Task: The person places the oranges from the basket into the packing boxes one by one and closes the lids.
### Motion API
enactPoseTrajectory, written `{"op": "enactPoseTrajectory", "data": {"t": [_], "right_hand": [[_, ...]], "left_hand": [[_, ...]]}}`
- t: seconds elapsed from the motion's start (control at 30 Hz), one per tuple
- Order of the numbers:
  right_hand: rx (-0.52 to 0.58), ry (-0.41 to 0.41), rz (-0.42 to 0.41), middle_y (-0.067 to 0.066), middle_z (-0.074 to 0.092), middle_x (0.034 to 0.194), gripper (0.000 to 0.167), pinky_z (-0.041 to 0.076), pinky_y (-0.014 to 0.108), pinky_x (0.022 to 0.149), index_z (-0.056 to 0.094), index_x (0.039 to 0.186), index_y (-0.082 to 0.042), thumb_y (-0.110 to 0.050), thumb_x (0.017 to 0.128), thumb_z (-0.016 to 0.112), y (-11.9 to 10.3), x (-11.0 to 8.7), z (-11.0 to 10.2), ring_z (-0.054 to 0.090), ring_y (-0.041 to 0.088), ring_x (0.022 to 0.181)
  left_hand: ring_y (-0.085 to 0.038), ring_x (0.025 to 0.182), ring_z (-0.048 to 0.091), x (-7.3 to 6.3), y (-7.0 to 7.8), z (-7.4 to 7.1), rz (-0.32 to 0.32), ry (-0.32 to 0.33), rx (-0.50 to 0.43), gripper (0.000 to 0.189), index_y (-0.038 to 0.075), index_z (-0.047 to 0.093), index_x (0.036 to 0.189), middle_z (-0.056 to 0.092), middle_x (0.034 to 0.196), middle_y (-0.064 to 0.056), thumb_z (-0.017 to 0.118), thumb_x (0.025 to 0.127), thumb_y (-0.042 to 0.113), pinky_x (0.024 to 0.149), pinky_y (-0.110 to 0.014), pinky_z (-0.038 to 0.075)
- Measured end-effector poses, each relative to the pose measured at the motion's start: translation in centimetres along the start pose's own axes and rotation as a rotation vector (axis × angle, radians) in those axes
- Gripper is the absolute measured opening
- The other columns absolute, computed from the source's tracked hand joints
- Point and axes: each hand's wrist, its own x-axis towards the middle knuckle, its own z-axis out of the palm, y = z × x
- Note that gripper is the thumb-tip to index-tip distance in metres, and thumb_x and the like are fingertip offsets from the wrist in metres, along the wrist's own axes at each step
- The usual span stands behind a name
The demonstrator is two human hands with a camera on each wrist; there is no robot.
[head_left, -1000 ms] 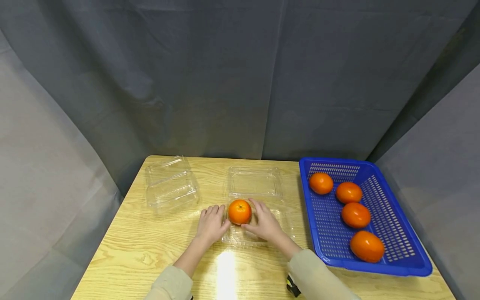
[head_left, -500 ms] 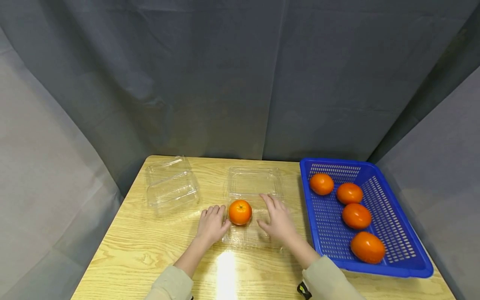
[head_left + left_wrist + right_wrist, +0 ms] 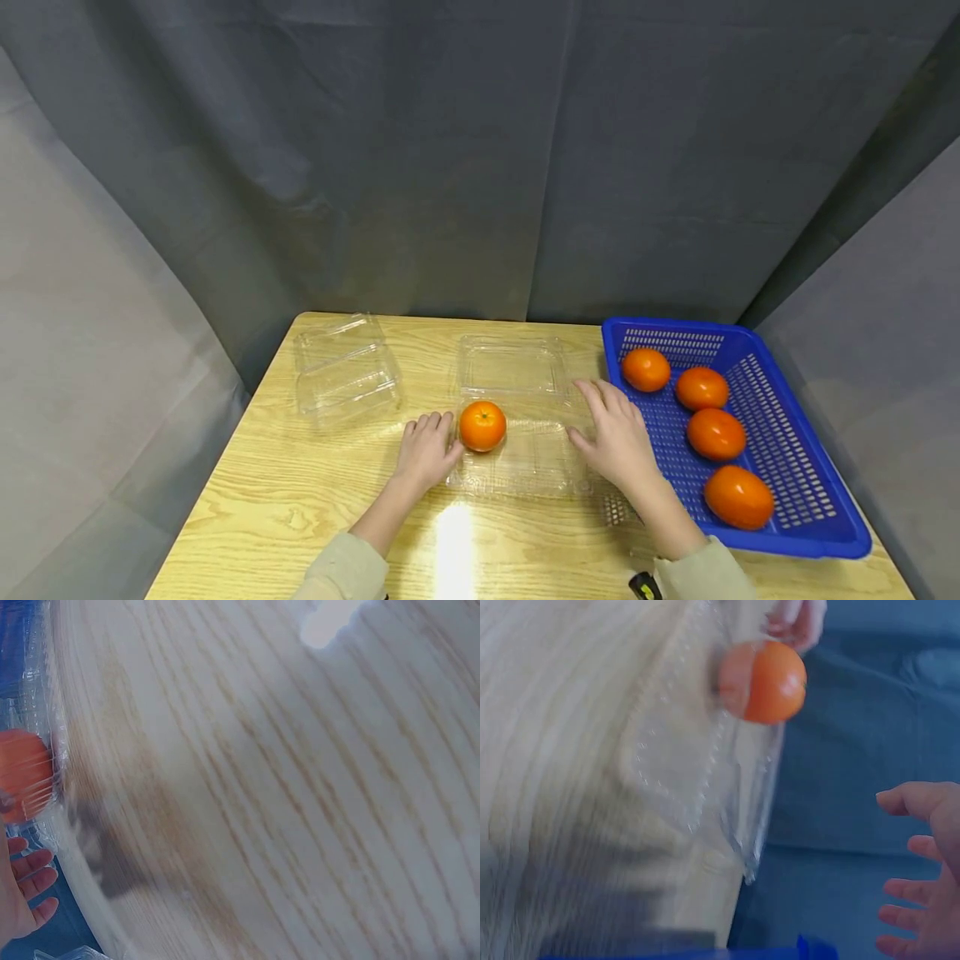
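An orange (image 3: 483,426) sits in the left part of an open clear plastic clamshell box (image 3: 540,471), its lid folded back away from me. My left hand (image 3: 423,454) rests at the box's left edge, thumb close to the orange and fingers relaxed. In the left wrist view the fingers (image 3: 34,874) show just below the orange. My right hand (image 3: 618,442) hovers between the box and the blue basket (image 3: 780,540), fingers spread and nothing in them. The right wrist view also shows its thumb and fingers (image 3: 911,891) apart.
Several oranges (image 3: 716,433) lie in the basket on the table's right side. A second clear clamshell box (image 3: 348,371) stands open at the back left. Grey cloth (image 3: 420,167) hangs behind the wooden table (image 3: 300,500).
My right hand has let go of the orange and moved right, away from the box, to the basket's left rim. The left hand and the orange have stayed in place.
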Motion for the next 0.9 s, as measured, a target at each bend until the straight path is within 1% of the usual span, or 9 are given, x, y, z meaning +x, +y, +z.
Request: {"op": "enactPoseTrajectory", "data": {"t": [0.2, 0.33, 0.43, 0.6, 0.77, 0.9], "right_hand": [[-0.021, 0.040, 0.043, 0.023, 0.043, 0.129, 0.067, 0.033, 0.062, 0.089, 0.043, 0.131, -0.010, -0.021, 0.072, 0.073, 1.4, -0.6, -1.7, 0.040, 0.044, 0.116], [-0.030, 0.080, 0.073, 0.026, 0.044, 0.126, 0.066, 0.034, 0.064, 0.085, 0.044, 0.130, -0.008, -0.020, 0.072, 0.073, 2.6, -1.2, -2.5, 0.042, 0.047, 0.111], [-0.031, 0.096, 0.110, 0.027, 0.044, 0.125, 0.065, 0.033, 0.065, 0.084, 0.044, 0.129, -0.006, -0.020, 0.072, 0.072, 3.5, -1.7, -3.1, 0.041, 0.047, 0.111], [-0.018, 0.085, 0.194, 0.028, 0.041, 0.126, 0.067, 0.029, 0.067, 0.085, 0.040, 0.132, -0.005, -0.020, 0.074, 0.071, 4.8, -2.5, -4.1, 0.038, 0.048, 0.113], [-0.018, 0.079, 0.274, 0.029, 0.039, 0.127, 0.066, 0.027, 0.067, 0.084, 0.038, 0.133, -0.005, -0.019, 0.076, 0.069, 6.3, -3.5, -4.8, 0.036, 0.050, 0.112], [-0.016, 0.041, 0.348, 0.031, 0.035, 0.129, 0.066, 0.024, 0.069, 0.085, 0.035, 0.134, -0.003, -0.019, 0.079, 0.067, 7.3, -4.2, -5.2, 0.032, 0.053, 0.112]], "left_hand": [[-0.025, 0.100, 0.050, 0.0, 0.0, 0.0, -0.005, -0.005, -0.005, 0.049, 0.006, 0.050, 0.125, 0.057, 0.109, -0.010, 0.048, 0.087, 0.036, 0.090, -0.043, 0.037], [-0.025, 0.101, 0.050, 0.0, 0.0, 0.0, -0.006, -0.009, -0.012, 0.049, 0.006, 0.049, 0.125, 0.056, 0.110, -0.010, 0.047, 0.087, 0.036, 0.090, -0.043, 0.037], [-0.026, 0.101, 0.050, -0.1, 0.0, 0.0, -0.009, -0.010, -0.018, 0.049, 0.006, 0.049, 0.125, 0.056, 0.111, -0.010, 0.047, 0.087, 0.036, 0.090, -0.043, 0.036], [-0.026, 0.102, 0.050, -0.2, 0.0, 0.0, -0.012, -0.012, -0.014, 0.049, 0.006, 0.049, 0.125, 0.056, 0.112, -0.010, 0.047, 0.087, 0.036, 0.091, -0.044, 0.036], [-0.026, 0.102, 0.050, -0.1, 0.0, 0.0, -0.009, -0.003, -0.020, 0.049, 0.006, 0.049, 0.125, 0.057, 0.111, -0.010, 0.048, 0.087, 0.035, 0.091, -0.044, 0.036], [-0.026, 0.101, 0.051, -0.1, 0.0, 0.0, -0.005, 0.006, -0.016, 0.049, 0.006, 0.050, 0.125, 0.057, 0.111, -0.010, 0.048, 0.086, 0.035, 0.091, -0.043, 0.037]]}}
